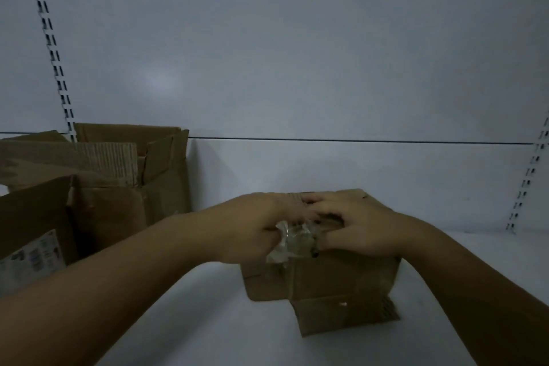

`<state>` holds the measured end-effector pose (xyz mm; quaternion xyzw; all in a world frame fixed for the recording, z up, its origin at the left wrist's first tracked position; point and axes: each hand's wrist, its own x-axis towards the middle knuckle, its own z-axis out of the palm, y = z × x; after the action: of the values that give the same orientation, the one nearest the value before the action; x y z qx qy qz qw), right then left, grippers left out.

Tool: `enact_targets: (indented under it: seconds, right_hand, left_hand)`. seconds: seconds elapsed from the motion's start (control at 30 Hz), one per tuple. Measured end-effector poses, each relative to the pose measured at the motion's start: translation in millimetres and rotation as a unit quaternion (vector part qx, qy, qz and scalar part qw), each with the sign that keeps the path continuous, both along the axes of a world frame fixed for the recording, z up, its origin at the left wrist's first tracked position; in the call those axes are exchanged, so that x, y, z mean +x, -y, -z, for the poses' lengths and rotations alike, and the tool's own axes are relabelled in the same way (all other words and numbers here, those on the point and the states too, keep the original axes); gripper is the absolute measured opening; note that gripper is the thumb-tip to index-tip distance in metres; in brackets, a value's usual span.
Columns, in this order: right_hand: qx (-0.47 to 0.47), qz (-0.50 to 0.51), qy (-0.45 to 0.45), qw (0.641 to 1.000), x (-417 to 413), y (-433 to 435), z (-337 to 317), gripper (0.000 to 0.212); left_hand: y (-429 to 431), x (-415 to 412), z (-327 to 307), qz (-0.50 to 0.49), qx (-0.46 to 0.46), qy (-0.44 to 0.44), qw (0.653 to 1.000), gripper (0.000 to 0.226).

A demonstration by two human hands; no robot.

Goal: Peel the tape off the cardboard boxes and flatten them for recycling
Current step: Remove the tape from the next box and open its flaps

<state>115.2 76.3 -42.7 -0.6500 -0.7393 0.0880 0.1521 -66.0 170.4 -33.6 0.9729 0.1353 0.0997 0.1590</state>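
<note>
A small brown cardboard box [341, 279] stands on the white shelf in front of me, one flap folded down toward me. My left hand [252, 229] grips a crumpled wad of clear tape [292, 242] at the box's top near edge. My right hand [353, 223] rests on the top of the box, its fingers bent and spread over the cardboard beside the tape. Both hands hide the top of the box.
Several larger open cardboard boxes [104, 175] stand at the left, one bearing a white label [32, 255]. The white shelf surface [193, 321] runs under everything, with a white back panel [297, 53] and slotted uprights [50, 38] at both sides.
</note>
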Motion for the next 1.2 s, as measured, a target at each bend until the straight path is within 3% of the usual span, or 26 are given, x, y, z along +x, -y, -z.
enact_targets:
  seconds: [0.1, 0.23, 0.37, 0.53, 0.6, 0.67, 0.73, 0.77, 0.87, 0.97, 1.07, 1.2]
  right_hand:
    - [-0.013, 0.002, -0.047, 0.999, 2, -1, -3, 0.042]
    - [-0.029, -0.007, -0.098, 0.995, 2, 2, -7, 0.032]
    - [-0.026, 0.016, -0.069, 0.997, 0, 0, -7, 0.019]
    - [-0.041, 0.001, -0.004, 0.999, 0, 1, -9, 0.020]
    - [-0.050, 0.006, 0.017, 0.999, 0, 3, -11, 0.036]
    - [-0.052, 0.014, 0.006, 0.999, -1, 5, -11, 0.034]
    - [-0.049, 0.022, -0.012, 0.998, -3, 6, -10, 0.033]
    - [-0.045, 0.026, -0.015, 0.999, -5, 6, -10, 0.045]
    - [-0.034, 0.037, -0.020, 0.999, -7, 5, -9, 0.077]
    - [-0.016, 0.048, 0.034, 0.998, -12, 6, -6, 0.080]
    - [0.014, 0.076, 0.121, 0.990, -17, 6, -1, 0.080]
    - [0.065, 0.121, 0.162, 0.977, -38, 5, 1, 0.071]
  left_hand:
    - [12, -2, -22, 0.034, 0.026, -0.003, 0.999, 0.041]
    - [7, 18, -44, 0.016, 0.014, -0.101, 0.995, 0.022]
    - [8, 39, -61, 0.014, 0.053, -0.200, 0.978, 0.022]
    - [0, 44, -69, -0.007, 0.087, -0.214, 0.973, 0.024]
    - [-9, 37, -69, -0.005, 0.050, -0.186, 0.981, 0.027]
    - [-18, 26, -65, 0.013, -0.033, -0.135, 0.990, 0.028]
    - [-25, 14, -51, 0.025, -0.110, -0.060, 0.992, 0.020]
    - [-28, 9, -40, 0.030, -0.161, -0.004, 0.986, 0.016]
    - [-26, -2, -1, 0.016, -0.361, 0.194, 0.912, 0.017]
    - [-19, -5, 28, -0.034, -0.432, 0.325, 0.841, 0.027]
    - [-16, -5, 41, -0.017, -0.517, 0.372, 0.771, 0.031]
    - [-15, 0, 46, -0.017, -0.518, 0.406, 0.753, 0.045]
